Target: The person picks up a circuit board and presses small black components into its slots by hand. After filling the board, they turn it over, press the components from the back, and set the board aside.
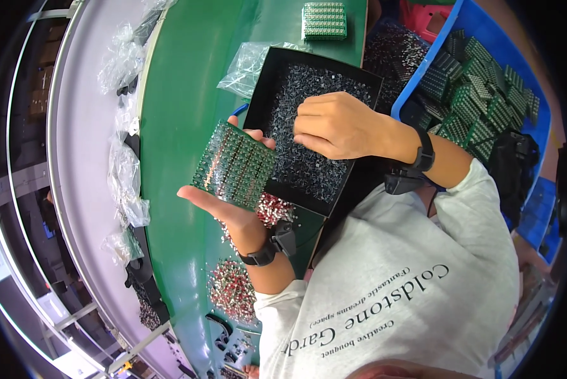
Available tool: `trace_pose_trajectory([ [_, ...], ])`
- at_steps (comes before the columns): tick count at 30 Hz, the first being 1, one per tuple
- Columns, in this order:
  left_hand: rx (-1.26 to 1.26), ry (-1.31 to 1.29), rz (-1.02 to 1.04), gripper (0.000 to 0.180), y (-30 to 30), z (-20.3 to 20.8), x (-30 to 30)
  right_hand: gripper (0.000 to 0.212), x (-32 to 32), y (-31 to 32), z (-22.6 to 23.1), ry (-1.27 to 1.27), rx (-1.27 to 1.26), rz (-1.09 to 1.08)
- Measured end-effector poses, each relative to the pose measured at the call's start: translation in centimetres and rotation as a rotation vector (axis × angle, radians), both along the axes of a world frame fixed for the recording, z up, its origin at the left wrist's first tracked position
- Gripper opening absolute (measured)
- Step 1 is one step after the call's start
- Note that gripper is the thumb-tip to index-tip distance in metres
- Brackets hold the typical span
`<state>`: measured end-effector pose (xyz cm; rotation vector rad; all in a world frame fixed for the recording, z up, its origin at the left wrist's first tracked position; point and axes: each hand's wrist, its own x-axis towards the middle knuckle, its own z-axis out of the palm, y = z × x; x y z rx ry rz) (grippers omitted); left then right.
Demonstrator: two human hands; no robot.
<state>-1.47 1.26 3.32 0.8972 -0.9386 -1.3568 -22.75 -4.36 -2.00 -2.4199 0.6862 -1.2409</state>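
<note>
My left hand (228, 213) holds a green circuit board panel (234, 165) tilted up, its thumb along the near edge and fingertips around the far edge. Rows of small parts cover the panel's face. To the right lies a black tray (262, 77) filled with many small black components (315, 184). Over this tray my right hand (337, 126) is closed, fingers curled and pressed together; whatever they hold, if anything, is hidden. Each wrist wears a black band with a small box.
Red-and-white small parts (233, 289) are heaped nearer me on the green table (182, 252). A clear plastic bag (242, 68) and a stack of boards (324, 21) lie farther off. At right stands a blue crate (430, 60) of board panels (476, 95).
</note>
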Motion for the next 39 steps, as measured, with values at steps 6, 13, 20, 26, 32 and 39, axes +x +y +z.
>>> trace_pose_trajectory([
  [6, -0.088, 0.182, -0.077, 0.131, -0.2, -0.2, -0.4, 0.019, -0.4, 0.6, 0.8, -0.111, 0.087, 0.051],
  [13, -0.462, -0.892, 0.065, 0.092, -0.8, 0.5, -1.4, 0.056, -0.1, 2.7, 3.4, -0.565, 1.031, 0.528],
  [20, -0.635, -1.392, 0.128, 0.103, 0.3, 2.2, -2.6, 0.05, -0.2, 3.1, 2.5, -0.551, 1.3, 0.41],
  [26, -0.342, -0.807, 0.202, 0.121, 1.7, 1.6, -0.5, 0.046, -0.8, 3.4, 1.8, -0.718, 1.245, 0.422],
  [32, -0.009, -0.326, -0.053, 0.046, 4.7, 2.2, -0.5, 0.046, -1.2, 5.8, 2.7, -0.704, 1.163, 0.39],
  [39, -0.057, -0.229, 0.238, 0.026, 9.4, 1.8, 2.6, 0.04, -2.8, 6.9, 2.0, -0.385, 0.431, -0.206],
])
